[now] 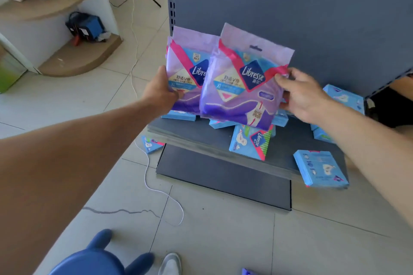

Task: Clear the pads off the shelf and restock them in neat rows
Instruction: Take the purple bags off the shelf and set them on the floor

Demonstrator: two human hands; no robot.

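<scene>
Left hand (162, 90) and right hand (300, 96) each grip a purple pad pack (240, 87), apparently two, above the shelf's (201, 134) back-left corner; clearing underway; blue packs (249, 142) remain, needing removal next.

Both arms reach forward, left hand (161, 92) and right hand (300, 96) apparently gripping, fingers curled.

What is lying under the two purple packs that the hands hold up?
Under the purple packs, blue packs lie scattered on the grey shelf. Several are partly covered, so their number and positions behind the purple packs cannot be seen.
</scene>
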